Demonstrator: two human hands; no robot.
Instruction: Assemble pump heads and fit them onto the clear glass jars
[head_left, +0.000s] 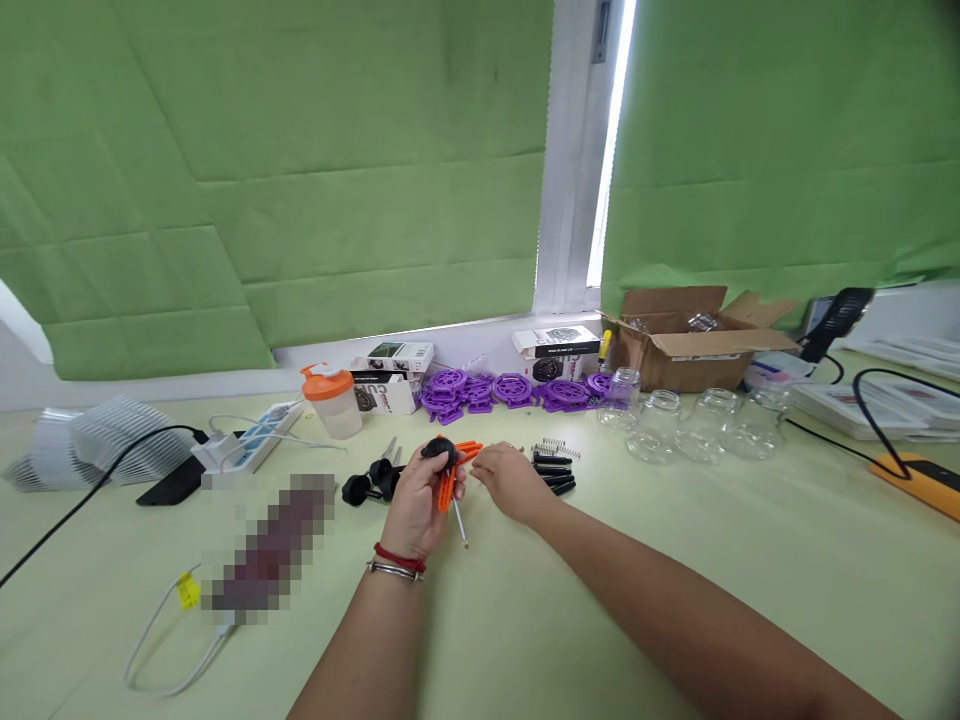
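Note:
Near the middle of the table, my left hand [418, 500] is closed around a black round knob-like part [439, 453]. An orange slotted plastic piece [447, 490] and a thin metal rod [460, 522] point down from the same grip. Just to the right is my right hand [514, 480], fingers drawn together beside more orange plastic pieces [469, 450]; whatever its fingertips hold is hidden. Behind the left hand lie several black knobbed parts [357, 489]. Beyond the right hand lie several black rods [553, 470] and metal springs [556, 447].
Purple plastic parts [512, 390] line the back, near white boxes [555, 342]. Glass jars [654, 428] and a cardboard box [690, 345] stand at right. An orange-lidded shaker [332, 402], a power strip [259, 440] and cables are at left.

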